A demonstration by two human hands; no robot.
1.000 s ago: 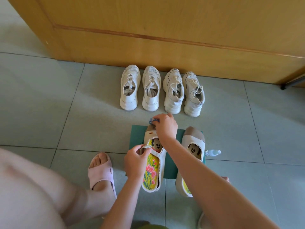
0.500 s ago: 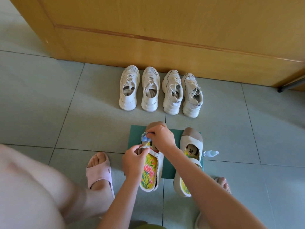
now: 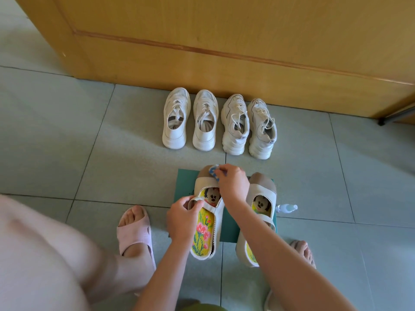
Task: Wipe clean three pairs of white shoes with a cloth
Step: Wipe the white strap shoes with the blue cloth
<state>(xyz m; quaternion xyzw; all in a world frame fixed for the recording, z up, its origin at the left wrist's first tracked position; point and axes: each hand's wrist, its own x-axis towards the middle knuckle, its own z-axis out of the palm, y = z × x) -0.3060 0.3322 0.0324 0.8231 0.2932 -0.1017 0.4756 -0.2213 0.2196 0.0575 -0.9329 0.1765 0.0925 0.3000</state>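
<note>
Our right grip (image 3: pixel 232 182) pinched the cloth (image 3: pixel 214 171) on the toe of the shoe (image 3: pixel 203 185), which lay on the green mat (image 3: pixel 184 180) lengthwise away from us. Our left grip (image 3: pixel 183 217) clutched its strap (image 3: pixel 211 204), heelward.

Cloth (image 3: pixel 213 170) mostly under right hand (image 3: pixel 233 184); right shoe (image 3: pixel 262 191) partly behind forearm (image 3: pixel 283 254)

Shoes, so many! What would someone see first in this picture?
Probably the two hands in the middle: the right hand holds a small blue-and-white cloth on the toe of a strap shoe, while the left hand grips its strap. That shoe's bright flower insole pops out too. Behind, four white sneakers line up by the wooden door.
</note>
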